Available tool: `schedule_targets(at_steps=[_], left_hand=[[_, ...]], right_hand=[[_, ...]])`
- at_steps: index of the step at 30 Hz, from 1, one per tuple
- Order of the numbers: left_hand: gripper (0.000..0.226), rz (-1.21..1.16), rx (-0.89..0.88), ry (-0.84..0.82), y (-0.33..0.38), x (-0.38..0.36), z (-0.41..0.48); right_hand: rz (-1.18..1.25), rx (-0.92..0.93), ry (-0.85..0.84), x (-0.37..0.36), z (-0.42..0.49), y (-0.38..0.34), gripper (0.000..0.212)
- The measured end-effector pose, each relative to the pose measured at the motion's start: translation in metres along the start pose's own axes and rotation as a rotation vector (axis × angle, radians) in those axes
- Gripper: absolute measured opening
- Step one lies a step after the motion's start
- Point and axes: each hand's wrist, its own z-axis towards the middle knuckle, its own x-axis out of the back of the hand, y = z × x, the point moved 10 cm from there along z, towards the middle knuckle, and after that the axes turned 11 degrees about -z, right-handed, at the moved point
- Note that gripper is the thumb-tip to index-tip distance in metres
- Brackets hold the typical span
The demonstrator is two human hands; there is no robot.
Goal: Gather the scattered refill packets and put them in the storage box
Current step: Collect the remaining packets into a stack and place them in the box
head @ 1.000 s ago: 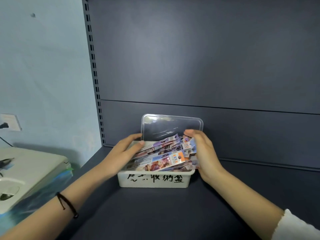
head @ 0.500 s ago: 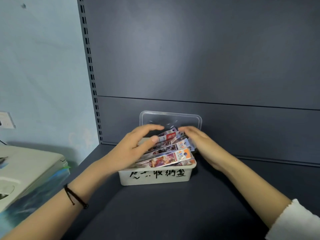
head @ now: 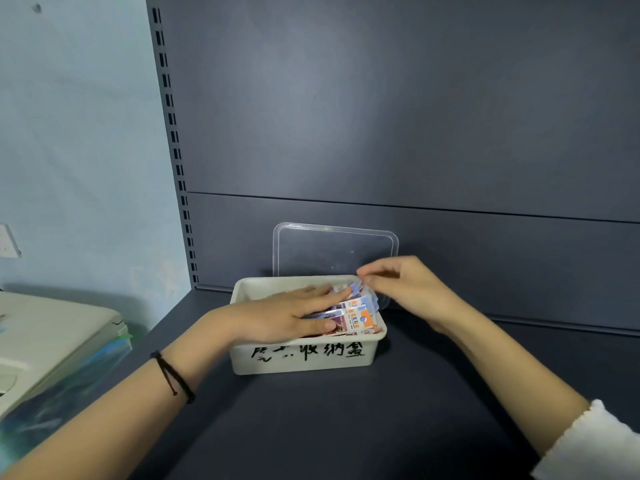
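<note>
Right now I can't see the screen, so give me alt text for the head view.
A left hand presses flat on packets in a white box on a dark shelf; the right hand touches their right ends. A clear lid stands behind.

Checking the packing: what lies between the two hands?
In the head view, the refill packets in the storage box lie between the left hand and the right hand.

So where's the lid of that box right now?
In the head view, the clear lid stands upright near the centre, directly behind the white storage box, in front of the dark shelf back panel, just left of the right hand.
</note>
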Motion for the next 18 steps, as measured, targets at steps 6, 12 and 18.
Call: schedule_targets(at_steps=[6, 12, 18], left_hand=[[0.045, -0.064, 0.064, 0.017, -0.011, -0.004, 0.005], [0.047, -0.162, 0.088, -0.028, -0.015, -0.010, 0.004], [0.048, -0.208, -0.027, 0.203, 0.004, 0.018, -0.008]], right_hand=[[-0.208, 0.099, 0.046, 0.001, 0.004, -0.002, 0.020], [-0.215, 0.227, -0.054, 0.000, -0.001, -0.011, 0.015], [-0.371, 0.359, -0.238, -0.032, -0.014, -0.021, 0.005]])
